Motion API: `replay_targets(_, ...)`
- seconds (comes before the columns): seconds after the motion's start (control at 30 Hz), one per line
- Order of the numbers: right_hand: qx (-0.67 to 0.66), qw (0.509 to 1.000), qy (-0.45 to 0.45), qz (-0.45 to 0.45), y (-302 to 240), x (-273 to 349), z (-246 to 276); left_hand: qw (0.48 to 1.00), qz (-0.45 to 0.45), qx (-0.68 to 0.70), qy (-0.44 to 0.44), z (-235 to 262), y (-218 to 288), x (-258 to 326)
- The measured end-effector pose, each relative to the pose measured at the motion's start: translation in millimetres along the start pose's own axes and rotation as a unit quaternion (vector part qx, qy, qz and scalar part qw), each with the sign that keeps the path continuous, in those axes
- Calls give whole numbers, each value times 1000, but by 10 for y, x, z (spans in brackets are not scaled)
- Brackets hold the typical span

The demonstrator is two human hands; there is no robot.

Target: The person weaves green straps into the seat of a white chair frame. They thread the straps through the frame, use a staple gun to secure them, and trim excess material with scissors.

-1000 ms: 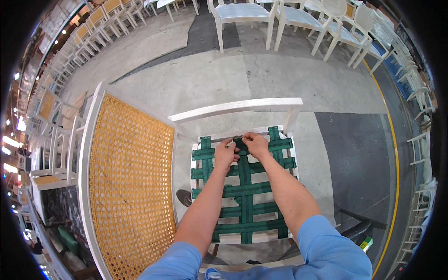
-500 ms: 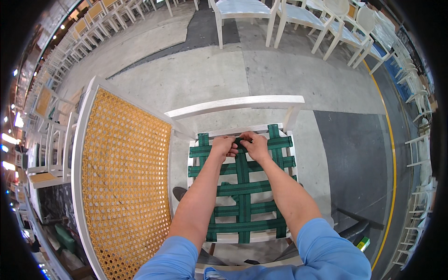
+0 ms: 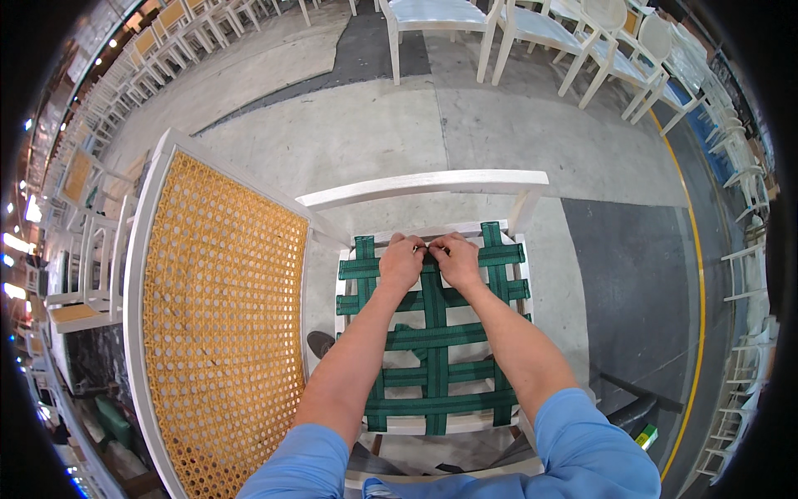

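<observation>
A white wooden armchair frame stands in front of me, its seat strung with woven green webbing straps [image 3: 440, 335]. Both hands meet at the far side of the seat, over the far end of the middle lengthwise strap [image 3: 434, 303]. My left hand [image 3: 402, 262] is closed in a pinch at that strap end. From the right, my right hand [image 3: 455, 262] pinches the same end, fingertips almost touching the left ones. The fingers partly cover the strap end. Just beyond lies the seat's far rail [image 3: 445, 229], then the white armrest [image 3: 432, 180].
The chair's cane backrest [image 3: 220, 316] rises on my left. White chairs [image 3: 436, 17] with pale seats stand ahead, and more line both sides. Grey and dark mats cover the floor, with a yellow line [image 3: 700, 291] at the right. A dark shoe [image 3: 320, 343] shows beside the seat.
Both hands have drawn closer over the strap end, and the left has turned so its back shows more. The view has shifted slightly.
</observation>
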State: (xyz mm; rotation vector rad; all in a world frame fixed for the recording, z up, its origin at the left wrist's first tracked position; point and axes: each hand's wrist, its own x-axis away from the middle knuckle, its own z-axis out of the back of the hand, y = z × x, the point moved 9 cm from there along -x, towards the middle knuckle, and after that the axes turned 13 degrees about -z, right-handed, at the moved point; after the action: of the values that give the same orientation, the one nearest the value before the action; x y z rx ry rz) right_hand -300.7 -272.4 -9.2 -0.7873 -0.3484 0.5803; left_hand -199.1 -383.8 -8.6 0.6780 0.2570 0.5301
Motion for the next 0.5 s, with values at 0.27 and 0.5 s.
replay_targets(0.27, 46, 995, 60, -58, 0, -358, -13, 988, -51, -76, 127, 62, 248, 90)
replay_targets(0.5, 25, 997, 46, -53, -5, -396, -64, 978, -103, -179, 43, -261, 324, 284)
